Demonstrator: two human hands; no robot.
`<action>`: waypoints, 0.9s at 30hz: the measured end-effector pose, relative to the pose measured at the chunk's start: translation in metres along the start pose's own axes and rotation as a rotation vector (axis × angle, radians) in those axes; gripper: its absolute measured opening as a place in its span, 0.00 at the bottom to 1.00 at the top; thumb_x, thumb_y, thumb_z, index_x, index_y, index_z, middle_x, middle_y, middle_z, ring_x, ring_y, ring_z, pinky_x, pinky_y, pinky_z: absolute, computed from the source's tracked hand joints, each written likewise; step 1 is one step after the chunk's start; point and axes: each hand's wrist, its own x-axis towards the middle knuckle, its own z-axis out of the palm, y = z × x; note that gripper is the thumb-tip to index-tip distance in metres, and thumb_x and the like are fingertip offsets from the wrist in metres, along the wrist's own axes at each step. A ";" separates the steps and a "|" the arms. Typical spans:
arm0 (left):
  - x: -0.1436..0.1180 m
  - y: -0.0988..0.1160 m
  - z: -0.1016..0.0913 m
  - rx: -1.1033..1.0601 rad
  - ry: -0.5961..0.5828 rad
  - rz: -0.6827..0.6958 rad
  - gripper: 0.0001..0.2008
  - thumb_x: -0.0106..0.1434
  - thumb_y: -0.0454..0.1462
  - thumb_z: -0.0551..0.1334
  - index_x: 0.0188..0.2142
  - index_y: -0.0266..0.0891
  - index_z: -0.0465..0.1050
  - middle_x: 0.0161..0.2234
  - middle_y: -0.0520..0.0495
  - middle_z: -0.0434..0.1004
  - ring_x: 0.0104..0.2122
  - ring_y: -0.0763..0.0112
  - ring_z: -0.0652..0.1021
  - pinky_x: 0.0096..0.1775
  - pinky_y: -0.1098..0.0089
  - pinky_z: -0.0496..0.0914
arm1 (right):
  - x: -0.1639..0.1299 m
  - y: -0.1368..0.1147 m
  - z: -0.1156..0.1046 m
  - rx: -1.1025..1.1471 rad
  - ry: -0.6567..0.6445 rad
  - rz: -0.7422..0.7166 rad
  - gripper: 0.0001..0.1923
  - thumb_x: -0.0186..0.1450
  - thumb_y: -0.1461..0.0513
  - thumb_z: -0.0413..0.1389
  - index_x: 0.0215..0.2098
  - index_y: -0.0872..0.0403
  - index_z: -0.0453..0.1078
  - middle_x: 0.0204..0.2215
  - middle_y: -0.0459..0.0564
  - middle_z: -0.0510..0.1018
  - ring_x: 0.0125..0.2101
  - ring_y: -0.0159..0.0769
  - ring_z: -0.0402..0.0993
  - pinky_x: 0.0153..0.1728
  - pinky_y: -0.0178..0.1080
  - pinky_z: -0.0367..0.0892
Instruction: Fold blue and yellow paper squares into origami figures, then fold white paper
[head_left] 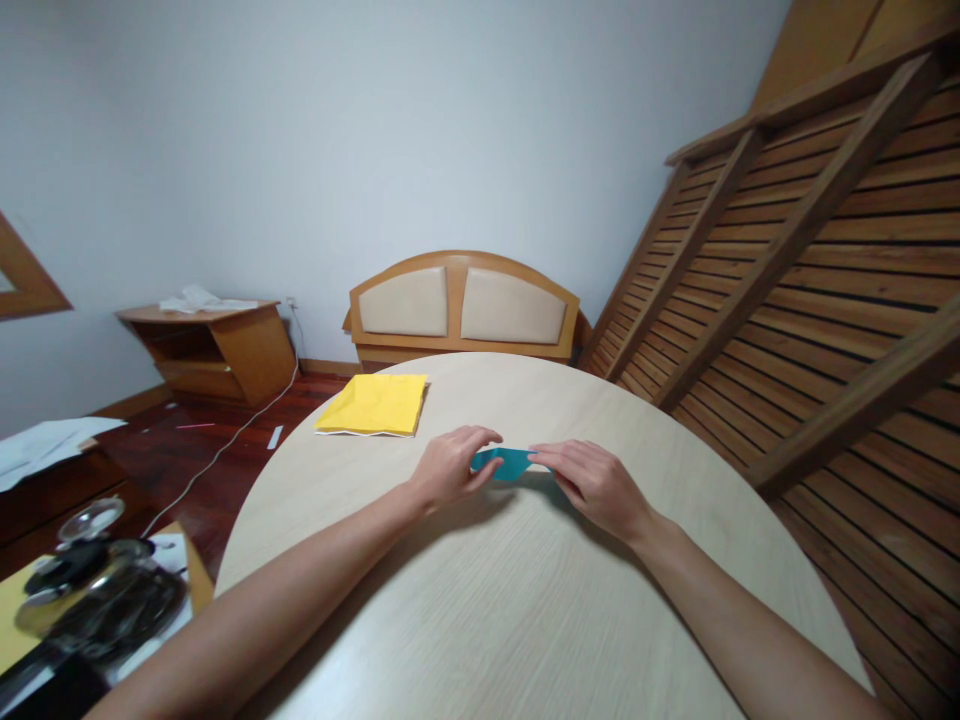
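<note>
In the head view, right of the yellow packet [375, 404], the blue paper [513, 463] seems only part folded, the left hand [448, 467] curling half-open fingers around one end, the right hand [598, 487] pinching the other.

Round pale tabletop [540, 600]: your right hand [596, 482] pinches teal paper [514, 464], left hand [452, 466] touching it; yellow paper [373, 404] beyond.

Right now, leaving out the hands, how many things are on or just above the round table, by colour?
Yellow: 1, the flat packet, white along its near edge
Teal: 1, the small piece between the left hand and right hand
Total: 2
</note>
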 end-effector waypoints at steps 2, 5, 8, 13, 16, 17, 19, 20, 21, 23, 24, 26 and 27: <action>0.001 0.003 0.003 -0.012 -0.017 -0.006 0.15 0.68 0.42 0.58 0.52 0.42 0.72 0.45 0.41 0.79 0.44 0.61 0.78 0.46 0.62 0.71 | 0.002 -0.003 0.000 -0.009 -0.028 -0.039 0.18 0.70 0.67 0.49 0.53 0.46 0.72 0.50 0.48 0.80 0.46 0.40 0.78 0.45 0.45 0.71; 0.002 0.007 0.006 -0.050 -0.066 0.034 0.12 0.69 0.42 0.57 0.45 0.42 0.76 0.41 0.42 0.81 0.41 0.62 0.79 0.45 0.63 0.71 | 0.004 -0.007 0.001 -0.003 -0.062 -0.088 0.17 0.71 0.66 0.49 0.53 0.46 0.72 0.50 0.47 0.80 0.47 0.39 0.78 0.45 0.44 0.71; 0.002 0.006 0.009 -0.063 -0.074 0.019 0.12 0.69 0.40 0.55 0.40 0.42 0.78 0.35 0.42 0.81 0.35 0.64 0.79 0.41 0.65 0.71 | 0.005 -0.009 0.002 0.005 -0.079 -0.090 0.17 0.71 0.66 0.48 0.54 0.45 0.71 0.50 0.47 0.80 0.47 0.39 0.77 0.45 0.43 0.70; 0.000 0.002 0.011 0.013 -0.054 -0.030 0.14 0.71 0.41 0.53 0.42 0.41 0.77 0.34 0.43 0.82 0.31 0.66 0.79 0.35 0.68 0.70 | 0.002 -0.006 0.006 -0.010 0.057 0.062 0.15 0.71 0.63 0.50 0.54 0.48 0.70 0.43 0.50 0.82 0.40 0.41 0.79 0.43 0.45 0.71; -0.001 0.000 0.011 0.018 -0.030 -0.084 0.15 0.71 0.43 0.53 0.43 0.41 0.76 0.33 0.43 0.82 0.30 0.66 0.79 0.33 0.69 0.69 | 0.000 -0.001 0.011 -0.009 0.177 0.199 0.12 0.70 0.59 0.53 0.50 0.49 0.73 0.41 0.51 0.83 0.39 0.43 0.80 0.44 0.46 0.72; -0.001 -0.001 0.011 0.020 -0.025 -0.111 0.14 0.71 0.43 0.53 0.43 0.41 0.76 0.33 0.43 0.82 0.29 0.66 0.79 0.32 0.70 0.68 | -0.001 0.001 0.012 0.007 0.209 0.250 0.11 0.69 0.58 0.54 0.47 0.49 0.74 0.40 0.50 0.83 0.39 0.43 0.80 0.44 0.46 0.72; -0.001 -0.001 0.011 0.026 -0.028 -0.165 0.14 0.71 0.43 0.53 0.44 0.41 0.75 0.34 0.44 0.82 0.30 0.66 0.79 0.32 0.70 0.68 | -0.003 0.006 0.016 0.071 0.261 0.358 0.09 0.68 0.56 0.56 0.44 0.49 0.74 0.39 0.49 0.83 0.39 0.44 0.80 0.43 0.46 0.73; -0.001 -0.002 0.011 0.025 -0.033 -0.188 0.13 0.71 0.43 0.53 0.45 0.41 0.75 0.34 0.44 0.82 0.30 0.67 0.79 0.32 0.70 0.68 | -0.003 0.008 0.017 0.115 0.284 0.408 0.10 0.67 0.55 0.57 0.43 0.50 0.74 0.39 0.49 0.83 0.39 0.43 0.80 0.43 0.45 0.73; 0.000 -0.001 0.011 0.020 -0.037 -0.210 0.13 0.71 0.42 0.54 0.45 0.41 0.74 0.35 0.44 0.82 0.30 0.67 0.79 0.32 0.70 0.68 | -0.003 0.010 0.018 0.161 0.304 0.450 0.11 0.66 0.54 0.58 0.43 0.50 0.74 0.39 0.49 0.82 0.39 0.43 0.80 0.43 0.45 0.73; 0.000 0.000 0.009 0.004 -0.036 -0.249 0.13 0.71 0.42 0.54 0.45 0.40 0.74 0.34 0.45 0.81 0.30 0.67 0.78 0.32 0.71 0.68 | -0.004 0.013 0.020 0.233 0.339 0.510 0.13 0.65 0.53 0.60 0.43 0.51 0.74 0.40 0.50 0.82 0.39 0.43 0.79 0.43 0.44 0.73; 0.001 0.002 0.009 -0.005 -0.033 -0.264 0.12 0.71 0.41 0.54 0.44 0.40 0.74 0.34 0.45 0.81 0.29 0.67 0.78 0.32 0.70 0.67 | -0.004 0.014 0.021 0.253 0.349 0.528 0.14 0.64 0.52 0.60 0.43 0.52 0.74 0.40 0.51 0.82 0.39 0.43 0.79 0.43 0.44 0.73; 0.001 0.005 0.007 -0.024 -0.025 -0.285 0.12 0.70 0.41 0.54 0.43 0.39 0.74 0.33 0.45 0.81 0.29 0.67 0.78 0.32 0.70 0.67 | -0.003 0.014 0.022 0.269 0.349 0.534 0.14 0.64 0.52 0.60 0.43 0.52 0.74 0.40 0.51 0.82 0.39 0.43 0.79 0.43 0.44 0.73; 0.002 0.006 0.007 -0.038 -0.021 -0.292 0.12 0.69 0.41 0.55 0.42 0.39 0.74 0.32 0.46 0.81 0.28 0.68 0.77 0.32 0.70 0.67 | -0.003 0.013 0.022 0.269 0.334 0.523 0.13 0.65 0.53 0.60 0.43 0.52 0.74 0.40 0.51 0.82 0.39 0.43 0.79 0.43 0.44 0.73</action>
